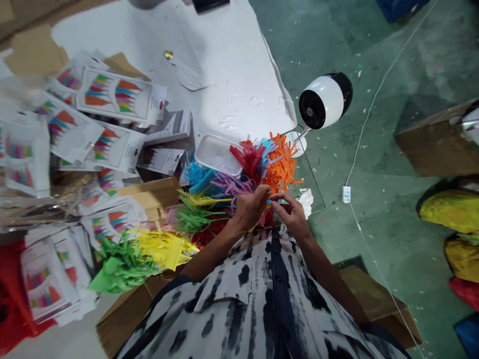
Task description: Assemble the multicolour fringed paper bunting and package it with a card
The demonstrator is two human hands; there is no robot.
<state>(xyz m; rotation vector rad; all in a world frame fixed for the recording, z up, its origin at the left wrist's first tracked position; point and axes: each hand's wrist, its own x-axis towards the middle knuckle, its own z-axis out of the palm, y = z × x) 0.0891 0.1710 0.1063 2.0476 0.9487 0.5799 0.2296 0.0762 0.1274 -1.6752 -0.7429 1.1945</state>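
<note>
My left hand (251, 207) is closed, its fingertips pinched together in front of my shirt. Just to its right, my right hand (291, 213) has thumb and fingers drawn together toward the same spot. A tiny bit of blue shows between the two hands, too small to name. Close beyond them lie fringed paper tassels: an orange tassel (280, 162), a dark red tassel (250, 160) and a purple tassel (234, 185). A green tassel (194, 215) and a yellow tassel (164, 248) lie to the left of my left hand.
A white plastic tray (215, 152) stands on the white-covered table (228, 60). Printed packages (116, 94) are heaped at the left. A white and black fan-like device (325, 101) stands beside the table. A cable (368, 112) crosses the green floor; a cardboard box (437, 139) sits right.
</note>
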